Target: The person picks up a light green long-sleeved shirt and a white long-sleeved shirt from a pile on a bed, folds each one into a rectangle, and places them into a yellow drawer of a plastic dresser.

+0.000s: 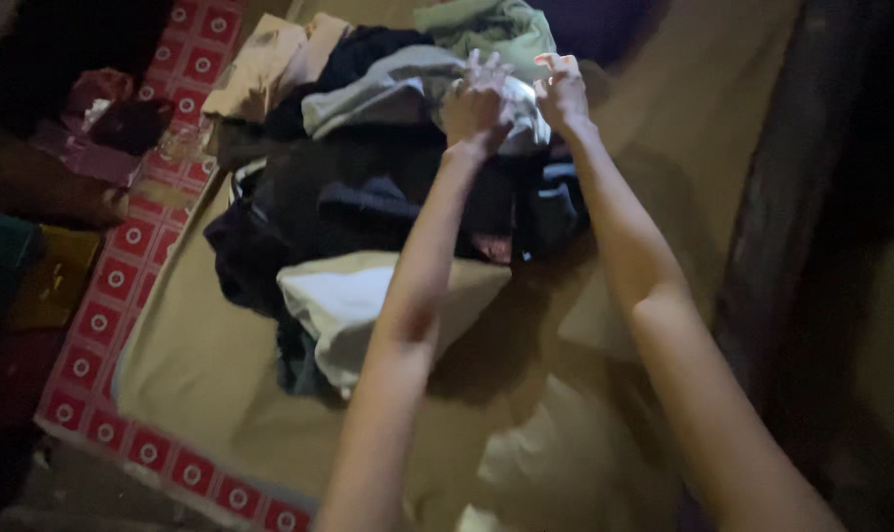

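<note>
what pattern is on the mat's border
Red squares with white circles, clearest in the head view along the mat's left edge.

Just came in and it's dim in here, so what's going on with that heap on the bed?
A person is reaching both arms out over a pile of clothes heaped on a tan sheet. The left hand and right hand are close together at the far side of the pile, both on a light grey garment. Whether either grip has closed on it is hard to tell. Dark garments fill the middle, a white piece lies nearer, and a pale green one sits beyond the hands.
</note>
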